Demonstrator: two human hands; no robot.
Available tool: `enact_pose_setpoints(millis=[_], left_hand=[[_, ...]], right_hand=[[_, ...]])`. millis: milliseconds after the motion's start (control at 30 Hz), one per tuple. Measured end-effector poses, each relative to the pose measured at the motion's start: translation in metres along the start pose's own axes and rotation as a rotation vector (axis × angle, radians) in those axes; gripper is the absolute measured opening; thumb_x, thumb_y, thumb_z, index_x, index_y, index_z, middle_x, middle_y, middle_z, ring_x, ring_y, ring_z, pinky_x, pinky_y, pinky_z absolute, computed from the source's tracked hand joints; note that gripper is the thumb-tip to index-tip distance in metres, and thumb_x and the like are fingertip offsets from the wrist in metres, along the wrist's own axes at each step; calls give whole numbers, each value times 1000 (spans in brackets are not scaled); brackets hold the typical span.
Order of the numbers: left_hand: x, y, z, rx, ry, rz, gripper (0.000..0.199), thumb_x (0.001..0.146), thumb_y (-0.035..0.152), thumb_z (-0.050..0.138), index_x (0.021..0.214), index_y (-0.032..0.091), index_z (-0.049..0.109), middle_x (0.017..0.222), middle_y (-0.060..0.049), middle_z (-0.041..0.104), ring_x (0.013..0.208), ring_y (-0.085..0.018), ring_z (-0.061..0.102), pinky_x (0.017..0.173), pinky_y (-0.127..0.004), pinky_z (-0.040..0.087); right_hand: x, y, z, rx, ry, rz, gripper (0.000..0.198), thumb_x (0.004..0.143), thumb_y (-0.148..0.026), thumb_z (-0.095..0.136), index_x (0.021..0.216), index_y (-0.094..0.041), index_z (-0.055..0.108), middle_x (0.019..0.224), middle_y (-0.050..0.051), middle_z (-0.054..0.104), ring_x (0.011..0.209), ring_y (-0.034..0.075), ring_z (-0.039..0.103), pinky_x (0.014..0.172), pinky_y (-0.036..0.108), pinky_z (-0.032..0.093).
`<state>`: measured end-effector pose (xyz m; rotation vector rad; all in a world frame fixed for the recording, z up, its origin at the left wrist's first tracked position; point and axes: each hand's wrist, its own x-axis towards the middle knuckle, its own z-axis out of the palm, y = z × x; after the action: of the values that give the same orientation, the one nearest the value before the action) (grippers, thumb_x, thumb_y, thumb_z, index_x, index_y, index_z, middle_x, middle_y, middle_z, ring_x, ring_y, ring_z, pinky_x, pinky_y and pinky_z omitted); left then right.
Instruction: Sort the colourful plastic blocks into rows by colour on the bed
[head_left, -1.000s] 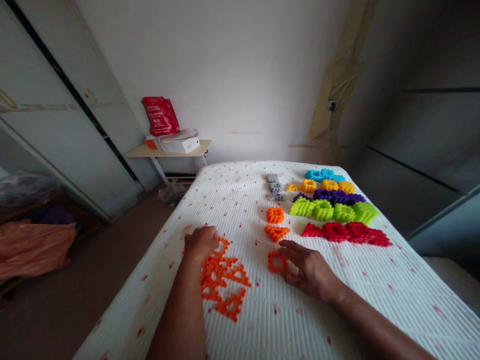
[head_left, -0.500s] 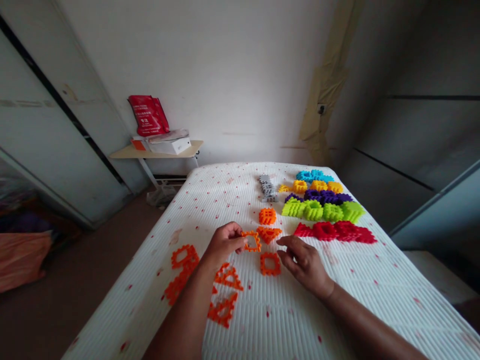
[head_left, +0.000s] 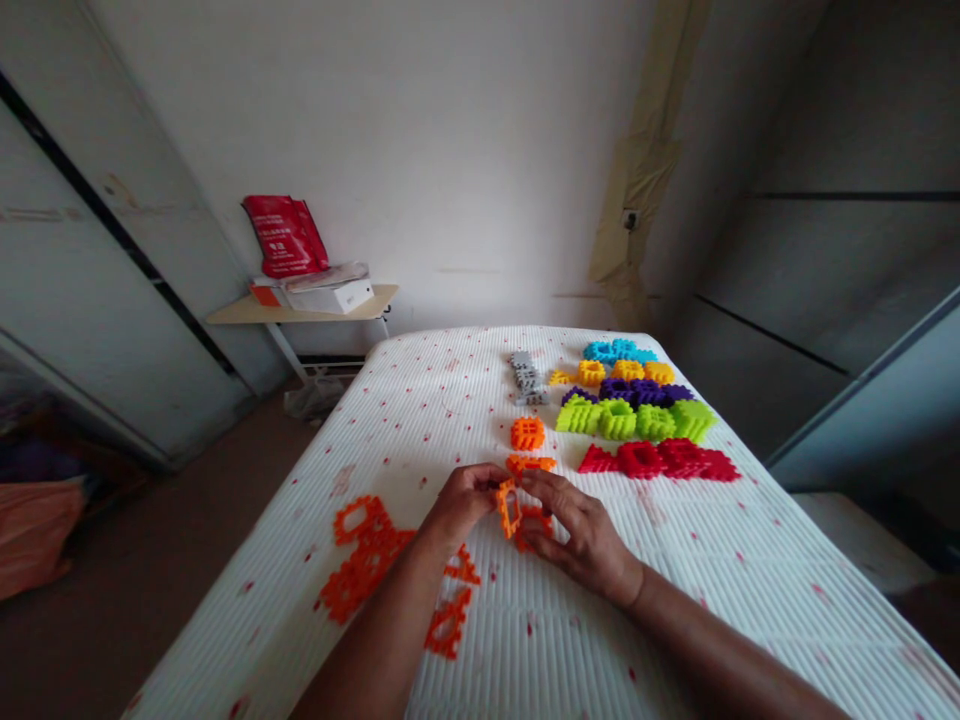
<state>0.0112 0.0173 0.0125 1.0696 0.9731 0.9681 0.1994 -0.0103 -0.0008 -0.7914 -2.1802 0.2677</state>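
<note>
My left hand [head_left: 474, 500] pinches an orange notched square frame [head_left: 509, 508], a plastic building piece, tilted on edge. My right hand [head_left: 581, 525] curves around another orange square frame [head_left: 534, 528] on the bed, thumb at its near side and fingers at its far side. The two frames are close together; whether they touch, I cannot tell. Just beyond my fingertips lies a partly covered stack of orange triangle pieces [head_left: 531, 464], and behind it an orange block of squares [head_left: 527, 433]. Loose orange pieces [head_left: 364, 550] lie left of my left forearm, which partly hides more triangles [head_left: 450, 625].
Rows of red [head_left: 660, 459], lime green [head_left: 637, 419], purple [head_left: 637, 391], yellow [head_left: 628, 371] and blue pieces [head_left: 619, 351] lie at the right. A grey row [head_left: 526, 378] stands left of them. A small table [head_left: 315, 310] holds a red bag [head_left: 285, 235].
My left hand has turned its square frame on edge and brought it slightly nearer. My right hand has moved left, its fingers now around the square frame on the bed. The view has shifted slightly.
</note>
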Motion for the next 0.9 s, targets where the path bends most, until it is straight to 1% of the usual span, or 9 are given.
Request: enact_pose_setpoints(millis=[200,300,367,400,467,533,600,700,900], left_hand=[[-1,-2,6,-20,-69,-14,24,52,13,69,75,13,69,69,-3,66,66,-15,59,66,-27,43],[-3,-1,6,0,-129,-11,26,53,14,68,78,12,70,72,-4,67,70,-17,59,68,-28,44],[-4,2,2,48,-119,15,31,54,16,69,85,14,70,78,-5,68,74,-17,59,70,-28,44],[-3,4,-2,83,-64,41,33,54,17,69,87,14,70,79,-5,68,74,-16,59,69,-27,44],[-2,7,-11,153,129,109,31,56,21,69,86,15,70,75,-3,67,67,-14,57,63,-25,42],[0,8,-21,192,333,168,24,59,26,66,81,15,68,66,-1,63,57,-10,51,55,-22,38],[2,7,-30,192,454,203,22,63,29,63,79,15,66,60,2,59,51,-9,46,50,-21,35],[3,6,-35,189,519,228,22,64,30,62,80,16,64,59,3,57,50,-8,43,49,-21,34],[4,5,-31,223,516,225,20,62,28,64,77,16,66,53,4,53,49,-8,43,49,-21,35]], right_hand=[[0,0,5,21,-13,-61,61,82,-24,58,136,-23,31,126,12,54,117,20,50,92,36,48],[1,-2,2,53,-28,-48,58,81,-25,58,134,-23,35,121,11,57,112,20,54,90,34,48],[2,-3,-4,59,-32,-23,54,81,-26,59,131,-22,39,120,11,57,111,20,54,90,34,48],[2,-4,-9,48,-42,-2,53,80,-27,59,130,-22,41,121,12,56,111,20,54,89,34,48],[3,-4,-17,2,-102,50,50,79,-27,59,127,-21,45,123,12,55,110,21,55,88,34,49],[3,-3,-25,-45,-205,78,48,77,-25,59,124,-21,50,121,12,56,106,21,57,85,33,49],[2,-1,-29,-74,-308,87,46,74,-21,59,120,-21,54,117,10,59,102,21,59,84,32,49],[2,1,-29,-105,-393,105,42,72,-19,60,114,-20,57,112,8,62,99,20,60,82,31,50],[3,3,-22,-149,-426,104,34,73,-21,59,107,-21,60,108,6,64,100,19,60,82,30,50]])
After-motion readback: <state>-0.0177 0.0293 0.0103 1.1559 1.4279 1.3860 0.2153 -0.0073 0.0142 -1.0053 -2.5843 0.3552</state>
